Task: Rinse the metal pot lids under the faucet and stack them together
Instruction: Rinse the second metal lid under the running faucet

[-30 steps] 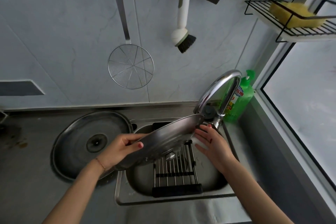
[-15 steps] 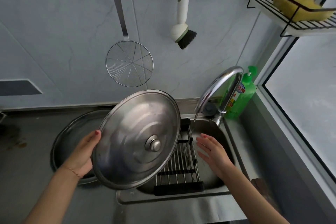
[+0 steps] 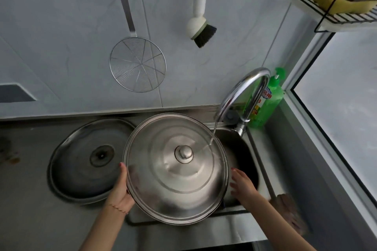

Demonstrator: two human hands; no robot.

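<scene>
Steel lid — shiny, domed, wet, knobbed.

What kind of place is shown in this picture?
Most likely a home kitchen, at the sink: a faucet runs water onto a metal pot lid, and a dish brush hangs on the wall.

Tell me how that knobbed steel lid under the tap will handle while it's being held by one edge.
The lid looks like rigid sheet steel, so it probably won't flex. Water from the faucet runs over it, so the rim is likely slippery where the left hand grips it. Being wide and held at one edge, it may tip; the right hand sits close by.
</scene>
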